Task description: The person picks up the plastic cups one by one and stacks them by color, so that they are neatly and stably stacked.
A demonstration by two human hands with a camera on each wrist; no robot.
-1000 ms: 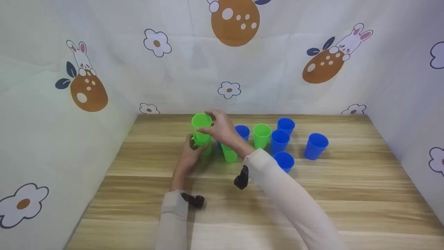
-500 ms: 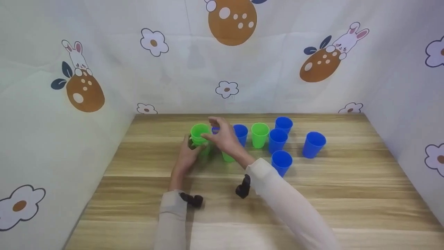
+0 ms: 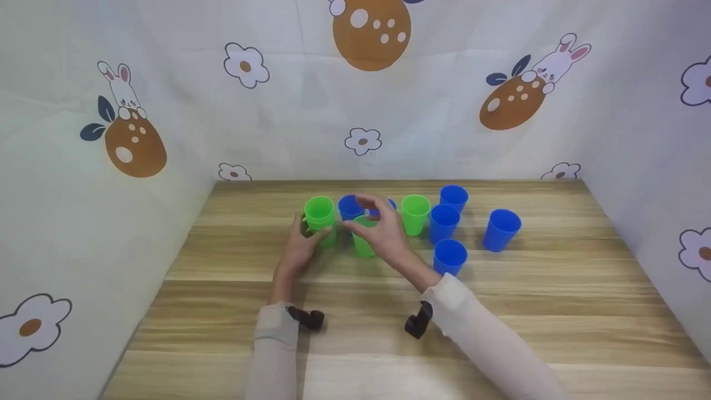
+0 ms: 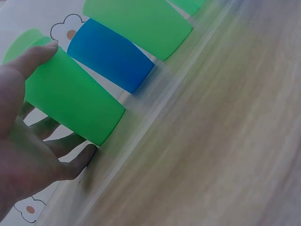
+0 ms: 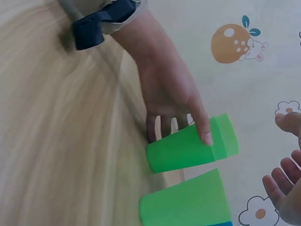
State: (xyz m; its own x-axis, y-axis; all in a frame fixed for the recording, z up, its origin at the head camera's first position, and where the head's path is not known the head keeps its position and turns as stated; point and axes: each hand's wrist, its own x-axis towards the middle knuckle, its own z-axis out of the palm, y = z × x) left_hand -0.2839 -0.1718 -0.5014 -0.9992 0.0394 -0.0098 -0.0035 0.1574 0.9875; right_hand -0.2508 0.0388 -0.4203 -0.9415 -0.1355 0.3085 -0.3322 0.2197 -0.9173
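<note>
At the left of the group, my left hand (image 3: 298,250) holds two nested green cups (image 3: 320,213) upright on the table. In the left wrist view its thumb lies along the lower green cup (image 4: 70,92), with the fingers round the far side. The upper cup's rim stands a little above the lower one in the right wrist view. My right hand (image 3: 386,233) holds nothing, its thumb and fingers spread in a loose curve. It hovers over a single green cup (image 3: 364,248) and partly hides that cup and a blue cup (image 3: 389,204) behind.
Another blue cup (image 3: 350,206) stands just right of the stack. Farther right are a green cup (image 3: 415,216), several blue cups (image 3: 444,225) close together, and one blue cup (image 3: 501,230) apart. The wood-grain table (image 3: 355,339) meets a patterned cloth (image 3: 300,111) at the back.
The upper green cup has sunk into the lower one in my left hand. My right hand has let go of it and moved right, while the left hand stays put.
</note>
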